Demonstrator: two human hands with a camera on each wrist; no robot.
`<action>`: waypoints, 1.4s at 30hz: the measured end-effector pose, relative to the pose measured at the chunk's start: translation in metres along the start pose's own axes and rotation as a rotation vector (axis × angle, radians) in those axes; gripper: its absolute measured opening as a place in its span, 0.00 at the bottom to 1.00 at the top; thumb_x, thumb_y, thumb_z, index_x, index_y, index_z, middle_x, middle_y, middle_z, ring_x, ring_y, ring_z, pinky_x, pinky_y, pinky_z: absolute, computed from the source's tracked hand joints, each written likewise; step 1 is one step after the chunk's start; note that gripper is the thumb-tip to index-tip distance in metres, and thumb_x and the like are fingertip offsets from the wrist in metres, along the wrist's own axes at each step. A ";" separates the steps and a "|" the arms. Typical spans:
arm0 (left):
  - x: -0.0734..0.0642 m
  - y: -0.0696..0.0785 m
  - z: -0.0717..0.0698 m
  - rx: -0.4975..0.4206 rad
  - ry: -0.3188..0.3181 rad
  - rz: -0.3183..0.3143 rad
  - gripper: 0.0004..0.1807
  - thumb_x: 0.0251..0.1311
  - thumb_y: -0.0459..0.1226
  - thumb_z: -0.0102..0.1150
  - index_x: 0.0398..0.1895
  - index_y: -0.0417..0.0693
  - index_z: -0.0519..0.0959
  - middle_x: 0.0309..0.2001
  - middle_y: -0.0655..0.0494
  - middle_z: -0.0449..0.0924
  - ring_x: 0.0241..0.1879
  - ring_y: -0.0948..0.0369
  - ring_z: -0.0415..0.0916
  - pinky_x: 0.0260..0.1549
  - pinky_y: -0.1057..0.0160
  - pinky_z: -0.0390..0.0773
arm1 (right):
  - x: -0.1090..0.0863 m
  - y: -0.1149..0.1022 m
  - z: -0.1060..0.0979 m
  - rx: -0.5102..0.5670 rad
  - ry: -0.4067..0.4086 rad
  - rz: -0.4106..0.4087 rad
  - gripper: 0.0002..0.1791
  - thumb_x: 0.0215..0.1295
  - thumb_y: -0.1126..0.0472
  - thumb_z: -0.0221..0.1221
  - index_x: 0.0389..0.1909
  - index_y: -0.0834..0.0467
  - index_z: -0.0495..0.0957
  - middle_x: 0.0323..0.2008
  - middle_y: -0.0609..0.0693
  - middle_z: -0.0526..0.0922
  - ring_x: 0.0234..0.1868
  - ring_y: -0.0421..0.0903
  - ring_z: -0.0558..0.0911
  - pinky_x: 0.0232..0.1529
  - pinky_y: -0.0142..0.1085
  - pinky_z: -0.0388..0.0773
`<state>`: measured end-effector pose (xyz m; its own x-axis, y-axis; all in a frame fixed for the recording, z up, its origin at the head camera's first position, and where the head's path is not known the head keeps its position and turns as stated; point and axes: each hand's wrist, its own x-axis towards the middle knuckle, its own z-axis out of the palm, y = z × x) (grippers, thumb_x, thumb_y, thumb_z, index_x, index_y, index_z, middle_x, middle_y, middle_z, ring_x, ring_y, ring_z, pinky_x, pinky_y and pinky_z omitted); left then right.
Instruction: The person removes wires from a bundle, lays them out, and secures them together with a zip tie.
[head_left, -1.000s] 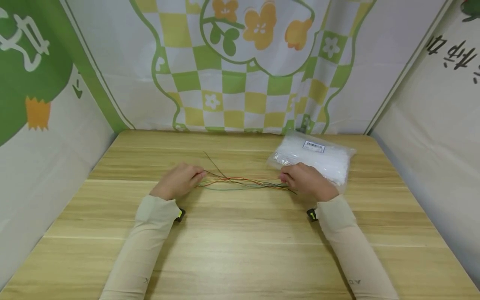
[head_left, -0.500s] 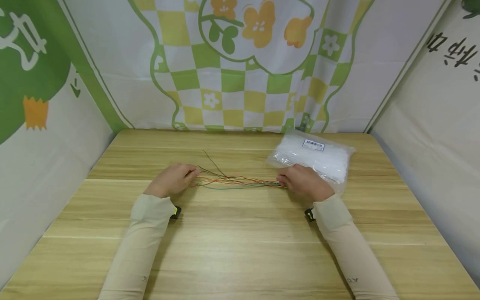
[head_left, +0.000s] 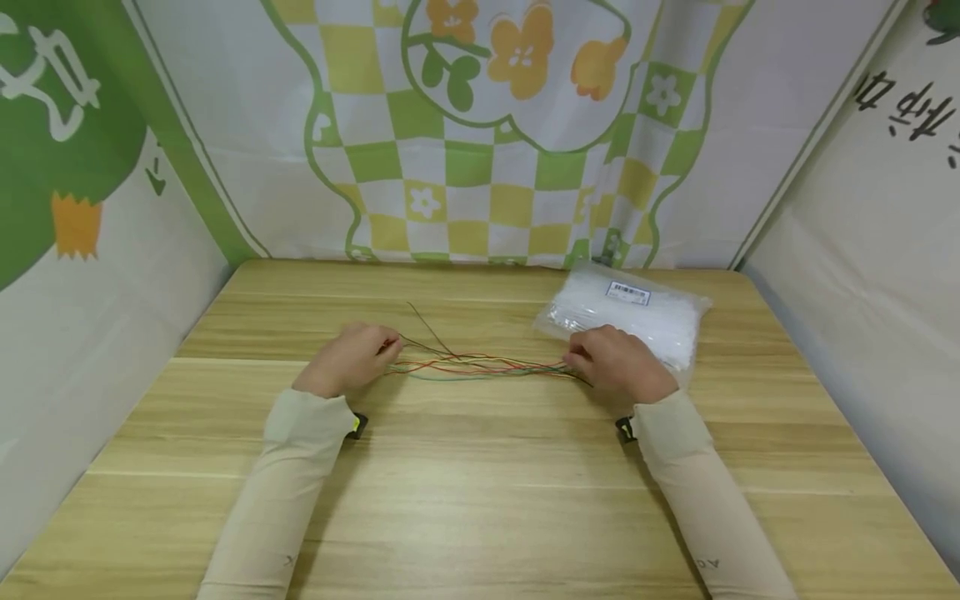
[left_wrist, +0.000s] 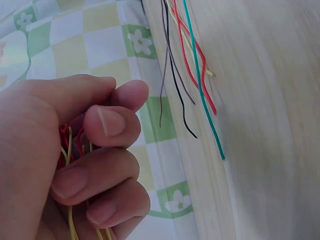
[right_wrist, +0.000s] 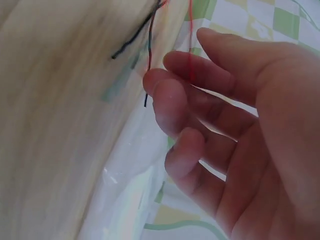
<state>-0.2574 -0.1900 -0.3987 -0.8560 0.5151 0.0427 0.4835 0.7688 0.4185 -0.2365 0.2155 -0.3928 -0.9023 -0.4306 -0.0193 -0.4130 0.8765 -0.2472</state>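
Note:
Thin coloured wires (head_left: 480, 358), among them red, yellow, teal and dark ones, lie in a loose bundle across the table between the hands. At the bundle's left end, my left hand (head_left: 347, 360) curls its fingers round several yellow and red wires (left_wrist: 70, 212), mostly hidden in the palm. Beyond those fingertips, loose ends of a teal wire (left_wrist: 201, 87), red ones and dark ones spread out. My right hand (head_left: 618, 360) hovers at the right end, fingers loosely bent and thumb apart from the index finger. A red wire (right_wrist: 190, 30) runs close by its index finger.
A clear plastic bag (head_left: 637, 321) of white contents, with a barcode label (head_left: 627, 292), lies right behind the right hand. The wooden table (head_left: 480, 492) meets a patterned curtain (head_left: 468, 167) at the back and printed cloth walls at both sides.
My left hand has shifted slightly left along the wires. The right hand has drawn a little to the right, its thumb and index finger parting from the wires. The bag stays put.

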 end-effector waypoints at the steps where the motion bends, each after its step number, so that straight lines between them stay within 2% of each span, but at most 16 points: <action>1: 0.001 0.002 0.000 -0.004 -0.001 0.009 0.18 0.80 0.34 0.50 0.26 0.43 0.79 0.19 0.61 0.65 0.18 0.66 0.60 0.25 0.65 0.66 | -0.001 0.000 -0.001 0.000 0.002 0.012 0.14 0.78 0.52 0.61 0.29 0.49 0.81 0.28 0.44 0.82 0.32 0.44 0.79 0.37 0.44 0.77; 6: 0.005 0.014 0.001 -0.050 -0.008 0.011 0.24 0.80 0.34 0.50 0.18 0.51 0.66 0.18 0.62 0.58 0.18 0.66 0.56 0.26 0.66 0.63 | -0.003 0.000 -0.004 0.004 0.015 0.030 0.13 0.76 0.54 0.63 0.28 0.51 0.82 0.27 0.44 0.82 0.30 0.43 0.77 0.33 0.41 0.74; 8: 0.007 0.018 0.002 -0.062 -0.007 0.009 0.25 0.79 0.34 0.50 0.17 0.53 0.65 0.18 0.63 0.57 0.18 0.66 0.55 0.26 0.66 0.62 | -0.003 -0.001 -0.005 0.010 0.025 0.013 0.13 0.76 0.55 0.64 0.28 0.52 0.83 0.27 0.45 0.82 0.29 0.42 0.77 0.33 0.41 0.75; 12: 0.009 0.025 0.005 -0.065 0.002 0.024 0.23 0.78 0.33 0.50 0.18 0.50 0.70 0.16 0.64 0.57 0.17 0.67 0.55 0.24 0.67 0.61 | -0.002 -0.006 -0.007 0.028 0.031 -0.028 0.11 0.76 0.55 0.64 0.32 0.54 0.86 0.29 0.44 0.85 0.31 0.40 0.79 0.36 0.42 0.79; 17: 0.011 0.034 0.010 -0.129 -0.015 0.027 0.22 0.77 0.33 0.49 0.19 0.48 0.75 0.15 0.64 0.59 0.15 0.68 0.53 0.21 0.69 0.58 | -0.002 -0.017 -0.009 0.107 0.032 -0.081 0.11 0.76 0.55 0.63 0.37 0.55 0.89 0.30 0.45 0.88 0.31 0.39 0.80 0.39 0.41 0.81; 21: 0.012 0.043 0.013 -0.169 -0.035 0.038 0.19 0.78 0.34 0.48 0.30 0.42 0.86 0.13 0.64 0.63 0.13 0.68 0.52 0.17 0.70 0.57 | -0.001 -0.026 -0.009 0.160 0.066 -0.154 0.10 0.76 0.57 0.64 0.37 0.58 0.90 0.30 0.45 0.88 0.30 0.37 0.80 0.38 0.38 0.81; 23: 0.013 0.049 0.015 -0.170 -0.046 0.046 0.18 0.78 0.34 0.48 0.35 0.40 0.88 0.13 0.64 0.65 0.13 0.68 0.52 0.17 0.70 0.56 | -0.001 -0.032 -0.010 0.171 0.088 -0.197 0.10 0.75 0.58 0.64 0.36 0.59 0.89 0.29 0.44 0.87 0.29 0.36 0.79 0.37 0.35 0.80; 26: 0.014 0.058 0.018 -0.157 -0.053 0.075 0.18 0.78 0.34 0.49 0.35 0.39 0.87 0.14 0.65 0.64 0.14 0.68 0.53 0.20 0.70 0.58 | -0.001 -0.042 -0.011 0.187 0.119 -0.270 0.10 0.74 0.59 0.66 0.34 0.59 0.89 0.26 0.44 0.85 0.26 0.35 0.76 0.33 0.33 0.77; 28: 0.015 0.064 0.020 -0.153 -0.059 0.098 0.18 0.78 0.34 0.49 0.30 0.39 0.85 0.14 0.65 0.61 0.14 0.68 0.52 0.22 0.70 0.58 | -0.001 -0.048 -0.012 0.182 0.146 -0.321 0.09 0.73 0.60 0.66 0.33 0.60 0.88 0.25 0.44 0.84 0.25 0.34 0.74 0.31 0.31 0.76; 32: 0.016 0.077 0.027 -0.132 -0.053 0.122 0.23 0.78 0.33 0.50 0.17 0.49 0.72 0.14 0.65 0.56 0.15 0.68 0.50 0.22 0.70 0.56 | -0.002 -0.061 -0.010 0.162 0.195 -0.384 0.07 0.72 0.61 0.68 0.33 0.58 0.88 0.27 0.44 0.85 0.26 0.34 0.75 0.30 0.30 0.76; 35: 0.016 0.087 0.031 -0.109 -0.030 0.134 0.24 0.76 0.33 0.50 0.15 0.54 0.67 0.15 0.65 0.55 0.16 0.69 0.51 0.21 0.71 0.56 | -0.002 -0.071 -0.007 0.151 0.236 -0.424 0.07 0.72 0.59 0.68 0.35 0.57 0.89 0.30 0.45 0.87 0.28 0.35 0.80 0.33 0.30 0.79; 40: 0.013 0.102 0.037 -0.087 0.005 0.162 0.21 0.75 0.31 0.52 0.18 0.49 0.73 0.15 0.65 0.57 0.16 0.70 0.53 0.20 0.72 0.57 | -0.003 -0.090 -0.001 0.177 0.290 -0.488 0.08 0.73 0.56 0.67 0.38 0.57 0.89 0.30 0.45 0.87 0.29 0.37 0.82 0.34 0.30 0.80; 42: 0.011 0.107 0.040 -0.085 0.008 0.167 0.19 0.76 0.32 0.55 0.20 0.47 0.76 0.16 0.65 0.58 0.16 0.70 0.54 0.19 0.72 0.57 | -0.003 -0.096 0.002 0.211 0.293 -0.483 0.08 0.73 0.56 0.67 0.39 0.57 0.88 0.31 0.45 0.87 0.30 0.36 0.81 0.34 0.30 0.81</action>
<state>-0.2079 -0.0873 -0.3894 -0.7668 0.6296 0.1249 0.6021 0.6382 0.4799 -0.1935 0.1318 -0.3713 -0.6275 -0.6657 0.4039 -0.7783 0.5218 -0.3492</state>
